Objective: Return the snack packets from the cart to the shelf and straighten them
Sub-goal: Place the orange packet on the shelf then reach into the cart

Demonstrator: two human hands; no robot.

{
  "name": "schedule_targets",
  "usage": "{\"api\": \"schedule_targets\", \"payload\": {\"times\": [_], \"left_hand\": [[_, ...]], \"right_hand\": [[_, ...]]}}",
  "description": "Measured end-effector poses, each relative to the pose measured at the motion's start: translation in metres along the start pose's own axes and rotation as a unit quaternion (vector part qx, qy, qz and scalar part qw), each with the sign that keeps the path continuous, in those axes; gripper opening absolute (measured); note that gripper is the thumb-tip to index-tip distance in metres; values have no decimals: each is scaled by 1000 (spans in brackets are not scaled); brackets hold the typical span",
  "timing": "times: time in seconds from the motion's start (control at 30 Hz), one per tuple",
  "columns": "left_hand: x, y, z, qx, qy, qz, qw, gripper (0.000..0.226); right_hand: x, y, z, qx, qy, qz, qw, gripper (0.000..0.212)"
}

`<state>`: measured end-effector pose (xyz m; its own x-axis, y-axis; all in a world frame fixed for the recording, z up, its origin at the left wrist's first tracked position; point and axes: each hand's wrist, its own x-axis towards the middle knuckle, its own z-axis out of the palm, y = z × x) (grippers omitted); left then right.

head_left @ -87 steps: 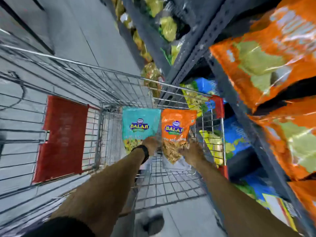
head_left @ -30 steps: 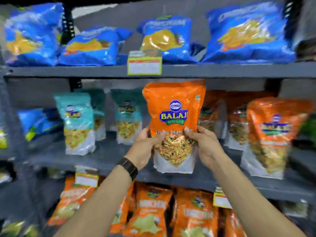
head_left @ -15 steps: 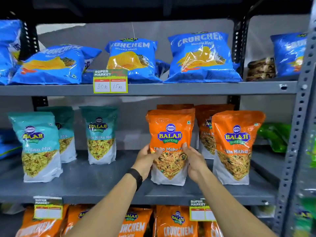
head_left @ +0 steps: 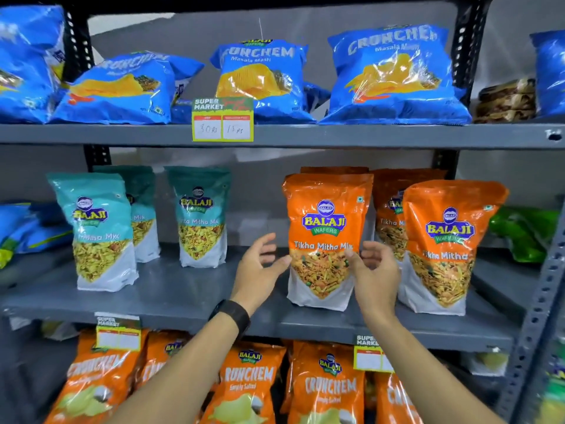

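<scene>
An orange Balaji Tikha Mitha Mix packet stands upright on the grey middle shelf, in front of other orange packets. My left hand hovers just left of it, fingers spread, holding nothing. On the packet's right side my right hand is open too, its fingertips close to the packet's edge. Another orange packet stands to the right. Teal Balaji packets stand on the shelf's left part. The cart is out of view.
Blue Crunchem bags fill the upper shelf, with a price tag on its edge. Orange Crunchem bags line the shelf below. A green bag lies at far right beside the perforated upright.
I carried the orange packet from the cart to the middle shelf and stood it there. Both hands, gripping it half a second ago, have let go and pulled slightly apart.
</scene>
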<state>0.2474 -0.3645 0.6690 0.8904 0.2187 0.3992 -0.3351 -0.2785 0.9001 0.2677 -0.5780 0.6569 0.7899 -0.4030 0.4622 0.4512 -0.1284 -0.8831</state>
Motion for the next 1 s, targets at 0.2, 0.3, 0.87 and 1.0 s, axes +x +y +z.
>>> {"api": "schedule_targets", "payload": {"times": [0.2,0.3,0.87,1.0], "left_hand": [[-74,-22,-74,81,102,58,990,30],[-113,-55,-124,64,167,13,984,30],[-443,-429,-408,1,263,-553,791,35],[-500,-498,-416,-95,282,-661,689,28]], "right_hand": [[-81,-21,48,-20,-172,-109,979,24],[-137,-8,98,-37,-290,-117,949,25],[-544,221,319,-210,-751,264,568,52],[-621,344,319,-254,-774,328,479,75]]}}
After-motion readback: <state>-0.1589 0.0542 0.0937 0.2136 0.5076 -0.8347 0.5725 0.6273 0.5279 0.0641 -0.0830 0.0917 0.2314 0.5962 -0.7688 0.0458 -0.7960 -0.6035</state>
